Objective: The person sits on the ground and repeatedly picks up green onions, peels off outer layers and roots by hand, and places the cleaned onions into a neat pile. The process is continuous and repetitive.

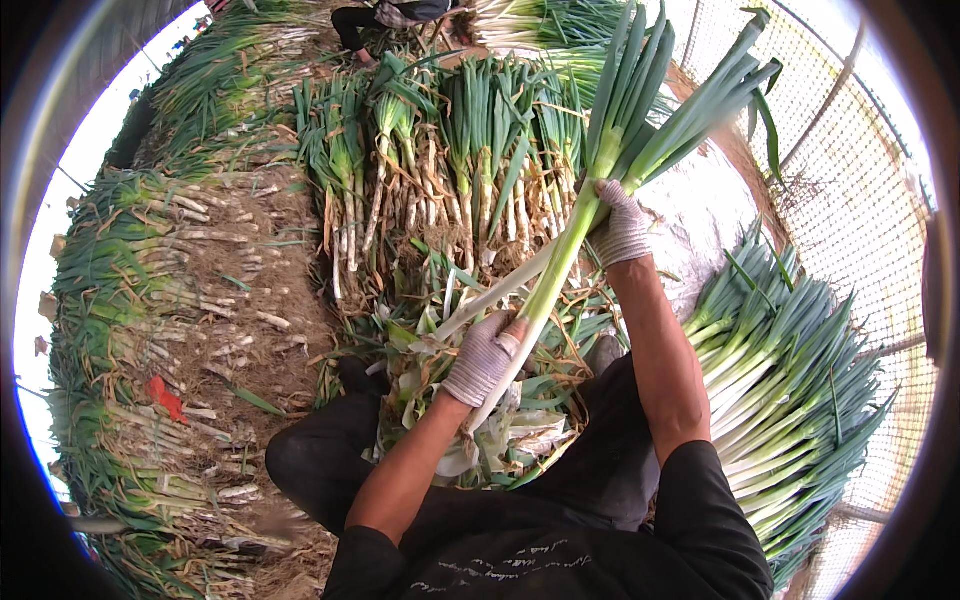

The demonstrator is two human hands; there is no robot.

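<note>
Two leeks or large green onions, one a peeled green-and-white stalk (564,259), cross in front of me. My right hand (622,225), in a striped knit glove, grips both where the leaves fan out. Lower down, my gloved left hand (486,358) holds the front stalk by its white shank, thumb laid along it. The second white shank (491,295) slants down to the left behind the first, its end free of my left hand. Broad green leaves (637,97) spread beyond my right hand. Stripped leaves and skins (536,431) lie heaped between my legs.
Unpeeled leeks with roots and dry leaves (480,165) stand bunched ahead. A long stack of soil-covered leeks (150,300) fills the left, a red scrap (166,399) on it. Cleaned leeks (772,397) lie at right beside a mesh wall (862,225). Another person (390,16) sits at the far end.
</note>
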